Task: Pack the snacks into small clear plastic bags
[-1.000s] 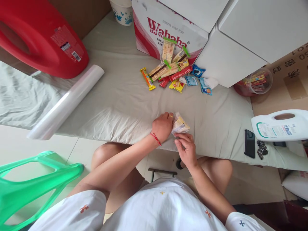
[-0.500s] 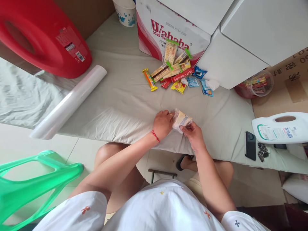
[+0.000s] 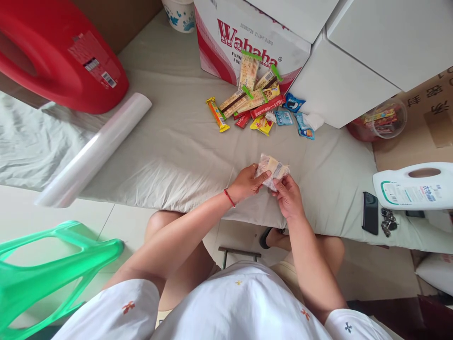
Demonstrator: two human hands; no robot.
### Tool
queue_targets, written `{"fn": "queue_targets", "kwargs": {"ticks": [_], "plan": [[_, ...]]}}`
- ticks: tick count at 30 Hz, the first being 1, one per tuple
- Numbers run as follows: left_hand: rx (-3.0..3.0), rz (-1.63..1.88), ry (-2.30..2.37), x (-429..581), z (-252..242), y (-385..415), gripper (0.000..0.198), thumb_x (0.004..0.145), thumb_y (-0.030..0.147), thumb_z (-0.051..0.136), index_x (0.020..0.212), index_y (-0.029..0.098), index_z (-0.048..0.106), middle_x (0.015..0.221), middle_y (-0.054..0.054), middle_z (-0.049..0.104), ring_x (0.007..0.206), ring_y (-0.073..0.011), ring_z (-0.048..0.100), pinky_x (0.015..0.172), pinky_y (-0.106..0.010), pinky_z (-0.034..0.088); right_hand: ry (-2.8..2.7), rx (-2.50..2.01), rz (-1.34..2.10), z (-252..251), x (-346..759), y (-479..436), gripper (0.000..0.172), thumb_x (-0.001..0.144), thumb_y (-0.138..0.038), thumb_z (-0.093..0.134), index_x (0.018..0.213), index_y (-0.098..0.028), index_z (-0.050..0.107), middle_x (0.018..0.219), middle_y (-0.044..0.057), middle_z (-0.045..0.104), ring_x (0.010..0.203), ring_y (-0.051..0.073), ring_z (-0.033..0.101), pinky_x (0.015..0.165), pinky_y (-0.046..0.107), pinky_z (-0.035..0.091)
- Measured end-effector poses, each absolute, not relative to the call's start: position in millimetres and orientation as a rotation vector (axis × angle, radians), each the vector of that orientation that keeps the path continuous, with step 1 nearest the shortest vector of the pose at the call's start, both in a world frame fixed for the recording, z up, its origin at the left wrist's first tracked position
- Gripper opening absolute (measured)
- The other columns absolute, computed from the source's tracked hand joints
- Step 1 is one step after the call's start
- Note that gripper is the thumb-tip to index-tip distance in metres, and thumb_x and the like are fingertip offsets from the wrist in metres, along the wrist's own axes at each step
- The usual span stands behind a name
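A small bundle of snacks wrapped in clear film [image 3: 272,167] is held just above the beige bedsheet [image 3: 177,151] near its front edge. My left hand [image 3: 247,182] grips the bundle's left side with thumb and fingers closed on it. My right hand [image 3: 288,196] pinches its lower right side. A red string circles my left wrist. Further back lies a pile of several snack packets [image 3: 258,104] against a red and white Wahaha carton [image 3: 247,42].
A roll of clear film [image 3: 95,148] lies at the left, behind it a red plastic tub [image 3: 60,52]. A white detergent jug [image 3: 414,186], a black phone [image 3: 370,212] and keys [image 3: 387,221] sit at right. A green stool [image 3: 53,269] stands lower left. White boxes [image 3: 354,61] fill the back right.
Both hands lifted the wrapped bundle slightly and shifted it to the right. My right hand moved up from below it to pinch its lower right side.
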State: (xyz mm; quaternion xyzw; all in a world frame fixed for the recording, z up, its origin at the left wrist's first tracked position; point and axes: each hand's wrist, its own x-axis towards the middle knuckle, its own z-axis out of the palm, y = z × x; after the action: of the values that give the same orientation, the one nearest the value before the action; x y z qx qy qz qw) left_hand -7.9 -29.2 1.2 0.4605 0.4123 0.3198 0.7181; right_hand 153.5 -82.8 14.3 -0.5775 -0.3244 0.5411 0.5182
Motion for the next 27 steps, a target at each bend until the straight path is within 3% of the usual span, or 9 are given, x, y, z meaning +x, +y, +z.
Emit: {"fn": "queue_targets", "kwargs": {"ticks": [4, 7, 12, 15, 18, 21, 24, 27], "plan": [[1.002, 0.689, 0.896, -5, 2, -29, 0.046, 0.096, 0.063, 0.068, 0.087, 0.021, 0.049, 0.055, 0.007, 0.053, 0.037, -0.0057, 0.042, 0.040, -0.022, 0.028, -0.801, -1.448, 1.351, 13, 153, -87, 0.053, 0.080, -0.070, 0.078, 0.105, -0.024, 0.066, 0.086, -0.002, 0.063, 0.065, 0.011, 0.056, 0.045, 0.021, 0.044], [1.045, 0.662, 0.925, -3, 4, -29, 0.044, 0.095, 0.059, 0.071, 0.087, 0.021, 0.049, 0.053, 0.008, 0.054, 0.035, -0.0064, 0.042, 0.040, -0.023, 0.028, -0.918, -1.587, 1.303, 11, 155, -85, 0.058, 0.077, -0.070, 0.080, 0.107, -0.024, 0.064, 0.077, -0.004, 0.062, 0.052, 0.009, 0.049, 0.038, 0.021, 0.039], [0.918, 0.613, 0.821, -3, 3, -27, 0.043, 0.098, 0.058, 0.066, 0.089, 0.020, 0.050, 0.054, 0.007, 0.054, 0.035, -0.0047, 0.039, 0.040, -0.023, 0.024, -0.971, -1.589, 1.385, 14, 164, -83, 0.057, 0.071, -0.060, 0.090, 0.107, -0.023, 0.066, 0.081, -0.002, 0.066, 0.058, 0.011, 0.056, 0.050, 0.027, 0.058], [0.932, 0.584, 0.756, -5, 1, -27, 0.049, 0.088, 0.058, 0.079, 0.097, 0.020, 0.050, 0.055, 0.008, 0.055, 0.036, -0.0044, 0.039, 0.040, -0.021, 0.024, -0.940, -1.588, 1.418, 16, 170, -85, 0.056, 0.068, -0.056, 0.093, 0.104, -0.022, 0.067, 0.082, -0.002, 0.066, 0.061, 0.011, 0.057, 0.054, 0.029, 0.062], [0.979, 0.566, 0.676, -6, 0, -28, 0.059, 0.077, 0.054, 0.091, 0.101, 0.021, 0.048, 0.058, 0.009, 0.057, 0.038, -0.0047, 0.042, 0.040, -0.021, 0.026, -0.899, -1.595, 1.424, 16, 174, -87, 0.055, 0.067, -0.054, 0.094, 0.101, -0.021, 0.067, 0.076, -0.004, 0.063, 0.054, 0.009, 0.052, 0.046, 0.025, 0.057], [0.895, 0.529, 0.550, -7, 0, -29, 0.058, 0.080, 0.051, 0.088, 0.106, 0.020, 0.046, 0.064, 0.007, 0.063, 0.041, -0.0057, 0.048, 0.043, -0.020, 0.033, -0.843, -1.522, 1.476, 17, 178, -91, 0.056, 0.064, -0.050, 0.097, 0.101, -0.020, 0.068, 0.074, -0.006, 0.063, 0.048, 0.005, 0.044, 0.041, 0.021, 0.052], [0.800, 0.493, 0.393, -9, 3, -29, 0.063, 0.078, 0.044, 0.088, 0.115, 0.021, 0.043, 0.076, 0.001, 0.072, 0.055, -0.0106, 0.064, 0.051, -0.021, 0.041, -0.809, -1.419, 1.546, 21, 181, -95, 0.049, 0.065, -0.049, 0.097, 0.093, -0.019, 0.070, 0.068, -0.006, 0.061, 0.044, 0.003, 0.036, 0.038, 0.018, 0.047], [0.782, 0.501, 0.351, -10, 5, -26, 0.065, 0.075, 0.043, 0.087, 0.119, 0.021, 0.044, 0.089, -0.005, 0.075, 0.068, -0.0152, 0.071, 0.052, -0.022, 0.041, -0.755, -1.393, 1.547, 28, 182, -96, 0.046, 0.066, -0.050, 0.096, 0.087, -0.019, 0.068, 0.067, -0.006, 0.061, 0.042, 0.002, 0.031, 0.033, 0.015, 0.041]]}}
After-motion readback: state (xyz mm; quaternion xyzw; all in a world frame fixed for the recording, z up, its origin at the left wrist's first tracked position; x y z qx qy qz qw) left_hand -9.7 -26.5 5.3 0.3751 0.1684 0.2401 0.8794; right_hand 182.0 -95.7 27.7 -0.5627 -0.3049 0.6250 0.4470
